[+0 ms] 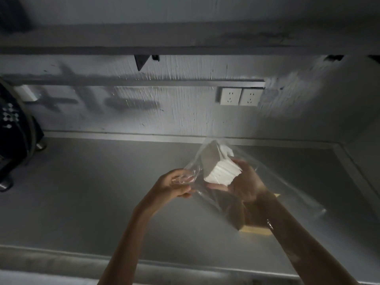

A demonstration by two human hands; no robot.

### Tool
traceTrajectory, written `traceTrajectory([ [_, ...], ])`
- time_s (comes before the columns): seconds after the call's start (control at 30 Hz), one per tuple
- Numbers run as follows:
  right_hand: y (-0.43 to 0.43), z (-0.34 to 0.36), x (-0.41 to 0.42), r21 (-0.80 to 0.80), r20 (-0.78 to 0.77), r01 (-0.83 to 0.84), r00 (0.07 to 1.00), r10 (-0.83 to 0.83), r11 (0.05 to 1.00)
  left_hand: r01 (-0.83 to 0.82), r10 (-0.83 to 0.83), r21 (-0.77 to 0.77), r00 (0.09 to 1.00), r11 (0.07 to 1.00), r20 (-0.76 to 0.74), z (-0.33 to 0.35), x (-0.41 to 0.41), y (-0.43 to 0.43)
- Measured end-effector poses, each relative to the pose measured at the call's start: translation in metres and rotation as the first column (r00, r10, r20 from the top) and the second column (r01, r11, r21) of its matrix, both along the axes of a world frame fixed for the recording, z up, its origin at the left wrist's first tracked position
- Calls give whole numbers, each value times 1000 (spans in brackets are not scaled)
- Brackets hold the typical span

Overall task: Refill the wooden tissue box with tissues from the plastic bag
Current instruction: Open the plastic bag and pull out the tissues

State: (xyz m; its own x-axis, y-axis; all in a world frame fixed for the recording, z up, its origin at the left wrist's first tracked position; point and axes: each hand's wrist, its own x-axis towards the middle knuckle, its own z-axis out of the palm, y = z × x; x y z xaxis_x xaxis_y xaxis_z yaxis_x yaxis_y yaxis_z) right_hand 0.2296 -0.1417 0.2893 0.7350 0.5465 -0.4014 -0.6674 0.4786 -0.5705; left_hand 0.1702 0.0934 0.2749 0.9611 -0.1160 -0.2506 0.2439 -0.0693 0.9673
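A clear plastic bag (292, 194) hangs in the air above the grey counter. Inside it my right hand (244, 182) grips a white stack of tissues (218, 167), my forearm reaching in through the bag's mouth. My left hand (174, 184) pinches the bag's crumpled left edge. The wooden tissue box (255, 229) lies on the counter below my right forearm, mostly hidden by the arm and the bag; only its pale lower edge and a corner show.
A grey counter (102, 192) with a raised rim runs along a rough white wall. Two wall sockets (239, 96) sit above the counter. A dark appliance (12, 130) stands at the far left. A shelf (185, 38) overhangs.
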Motion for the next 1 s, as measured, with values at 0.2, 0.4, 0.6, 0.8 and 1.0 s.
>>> traceTrajectory([
  [0.2,-2,11,0,65,68,-38,997,33,997,85,-100,-295,994,952,-35,12,5,16],
  [0.4,2,18,1,151,107,-123,988,108,981,157,-206,-392,975,906,-85,28,10,24],
  [0.6,4,17,1,-25,130,-199,971,201,980,150,-120,146,973,978,-197,49,33,30],
  [0.8,7,18,3,-249,162,-212,953,257,945,189,-198,-64,960,980,-198,43,43,-2],
  [1.0,-23,6,0,-333,160,-166,960,230,928,41,-76,-159,972,986,-221,12,50,11],
])
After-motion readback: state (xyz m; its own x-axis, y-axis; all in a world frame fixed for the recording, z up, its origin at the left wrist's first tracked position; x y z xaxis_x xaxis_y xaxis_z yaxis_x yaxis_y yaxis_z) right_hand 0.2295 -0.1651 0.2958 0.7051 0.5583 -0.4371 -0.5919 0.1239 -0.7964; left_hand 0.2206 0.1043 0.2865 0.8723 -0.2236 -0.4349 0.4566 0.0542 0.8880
